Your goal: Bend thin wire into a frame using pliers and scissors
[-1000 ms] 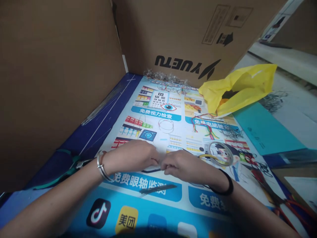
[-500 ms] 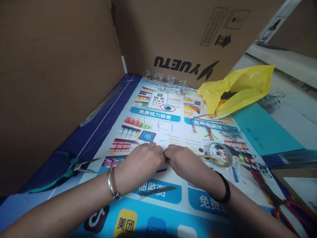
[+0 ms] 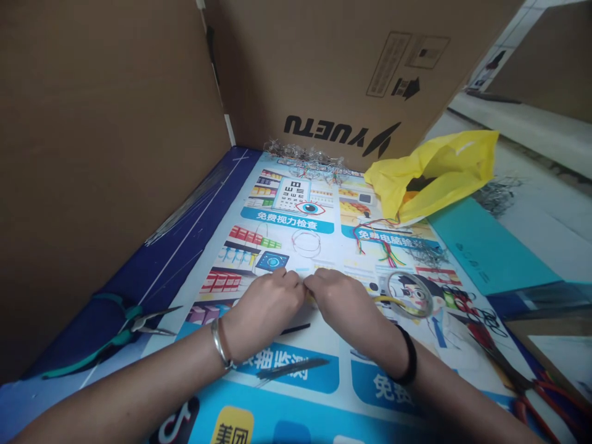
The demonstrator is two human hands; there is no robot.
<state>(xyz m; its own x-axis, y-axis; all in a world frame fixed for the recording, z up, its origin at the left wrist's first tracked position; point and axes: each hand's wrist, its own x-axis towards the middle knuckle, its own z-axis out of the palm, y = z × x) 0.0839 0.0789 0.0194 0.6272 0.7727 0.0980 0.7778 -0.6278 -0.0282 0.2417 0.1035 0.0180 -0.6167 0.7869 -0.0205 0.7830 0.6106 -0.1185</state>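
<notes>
My left hand [image 3: 271,311] and my right hand [image 3: 345,302] meet at the fingertips above the printed poster. Fingers on both are curled into a pinch, and what they hold is hidden behind the knuckles. Just in front of my wrists lies a small bundle of thin grey wire pieces [image 3: 292,368]. A loosely coiled thin wire ring [image 3: 306,243] rests beyond my fingers. To the right of my right hand is a clear roll of tape [image 3: 430,299], with a yellow strip [image 3: 386,300] beside it.
Needle-nose pliers [image 3: 134,320] lie at left, red-handled scissors [image 3: 525,382] at lower right. Coloured cords [image 3: 391,254] trail near a yellow bag [image 3: 444,176]. Clear wired pieces [image 3: 300,153] line the foot of the cardboard wall [image 3: 324,61]. Long wires [image 3: 185,206] lie along the left side.
The view has shifted slightly, so the surroundings sit a little lower and further left. My hands stay pinched together in nearly the same pose.
</notes>
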